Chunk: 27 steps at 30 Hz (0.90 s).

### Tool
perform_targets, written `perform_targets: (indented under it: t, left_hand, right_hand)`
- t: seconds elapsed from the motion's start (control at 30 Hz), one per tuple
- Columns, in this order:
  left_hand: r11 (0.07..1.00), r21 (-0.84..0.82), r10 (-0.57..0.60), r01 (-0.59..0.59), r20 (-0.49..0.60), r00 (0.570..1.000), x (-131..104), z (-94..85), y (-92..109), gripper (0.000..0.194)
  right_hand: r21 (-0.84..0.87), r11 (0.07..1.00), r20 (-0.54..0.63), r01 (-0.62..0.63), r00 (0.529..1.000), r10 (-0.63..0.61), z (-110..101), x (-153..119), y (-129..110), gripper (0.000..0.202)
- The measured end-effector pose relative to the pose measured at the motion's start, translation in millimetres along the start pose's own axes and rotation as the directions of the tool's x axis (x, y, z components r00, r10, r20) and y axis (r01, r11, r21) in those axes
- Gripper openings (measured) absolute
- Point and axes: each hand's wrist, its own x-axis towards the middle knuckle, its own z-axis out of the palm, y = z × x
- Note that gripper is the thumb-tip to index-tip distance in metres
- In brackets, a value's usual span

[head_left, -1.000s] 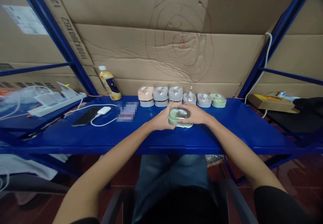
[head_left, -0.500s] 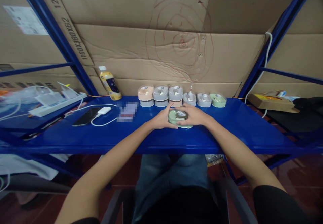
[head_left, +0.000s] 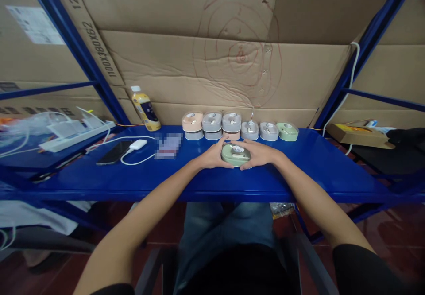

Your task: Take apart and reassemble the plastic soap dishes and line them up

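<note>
Cupping the green case [head_left: 235, 154] from both sides, the left hand [head_left: 212, 156] and right hand [head_left: 259, 154] curl their fingers around it to steady it on the blue table [head_left: 99, 180], just before a row of similar cases [head_left: 239, 126].

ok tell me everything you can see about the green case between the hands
The green case is a small rounded box, pale sage green with a plastic look and a lighter, clear-looking rim at its base. Its top shows a small white and dark part, too small to identify. It lies flat on the blue shelf, in front of a row of similar cases. The left hand and right hand cup its sides.
</note>
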Motion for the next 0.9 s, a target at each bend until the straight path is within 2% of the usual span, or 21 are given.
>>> perform_targets:
  t: [0.07,0.13,0.23,0.3,0.33,0.37,0.43,0.5,0.57,0.63,0.67,0.77,0.9]
  left_hand:
    - [1.0,0.023,0.021,-0.021,-0.003,1.0,-1.2,-2.8,2.9,0.138]
    - [0.999,0.024,0.044,-0.043,-0.03,0.999,-1.8,-6.1,5.5,0.133]
    - [0.997,0.019,0.072,-0.07,-0.147,0.986,-0.5,-11.8,5.3,0.116]
    - [0.996,0.036,0.09,-0.084,-0.251,0.964,1.8,-15.0,2.5,0.1]
    - [0.995,0.053,0.096,-0.084,-0.292,0.952,3.1,-16.1,0.9,0.093]
    - [0.994,0.074,0.097,-0.077,-0.32,0.942,4.2,-16.8,-0.5,0.087]
    - [0.992,0.114,0.092,-0.057,-0.338,0.937,5.7,-16.7,-1.9,0.08]
    - [0.989,0.143,0.082,-0.038,-0.319,0.944,6.0,-15.4,-0.9,0.077]
    - [0.987,0.16,0.065,-0.018,-0.291,0.954,5.7,-13.6,1.6,0.076]
    - [0.985,0.172,0.046,0.001,-0.271,0.962,5.2,-12.2,4.2,0.075]
    - [0.984,0.176,0.038,0.009,-0.264,0.964,5.1,-11.7,5.1,0.075]
    - [0.983,0.18,0.016,0.031,-0.253,0.967,5.1,-11.1,5.4,0.076]
    - [0.981,0.184,-0.011,0.057,-0.246,0.969,4.6,-11.6,2.7,0.076]
  right_hand:
    - [0.02,0.999,0.02,-0.037,0.999,0.036,-3.0,0.1,0.0,0.114]
    - [0.073,0.997,-0.003,-0.02,1.0,0.021,-9.8,-1.4,-0.3,0.108]
    - [0.161,0.987,-0.142,0.021,0.99,0.002,-29.5,-10.1,8.3,0.098]
    - [0.182,0.982,-0.299,-0.045,0.949,0.099,-47.2,-19.3,24.1,0.098]
    - [0.193,0.976,-0.394,-0.101,0.903,0.171,-56.1,-24.1,35.1,0.101]
    - [0.211,0.959,-0.494,-0.19,0.826,0.272,-64.3,-28.7,47.5,0.104]
    - [0.251,0.863,-0.645,-0.439,0.589,0.487,-77.0,-36.1,74.3,0.112]
    - [0.268,0.726,-0.705,-0.634,0.385,0.596,-82.9,-40.8,99.2,0.11]
    - [0.266,0.572,-0.704,-0.776,0.249,0.665,-82.9,-43.1,118.6,0.102]
    - [0.247,0.446,-0.678,-0.86,0.175,0.714,-79.5,-43.8,131.0,0.096]
    - [0.232,0.403,-0.666,-0.885,0.157,0.729,-77.3,-43.7,134.9,0.094]
    - [0.187,0.341,-0.659,-0.921,0.14,0.739,-70.9,-41.3,140.0,0.096]
    - [0.155,0.316,-0.668,-0.936,0.136,0.732,-64.1,-35.0,139.5,0.107]
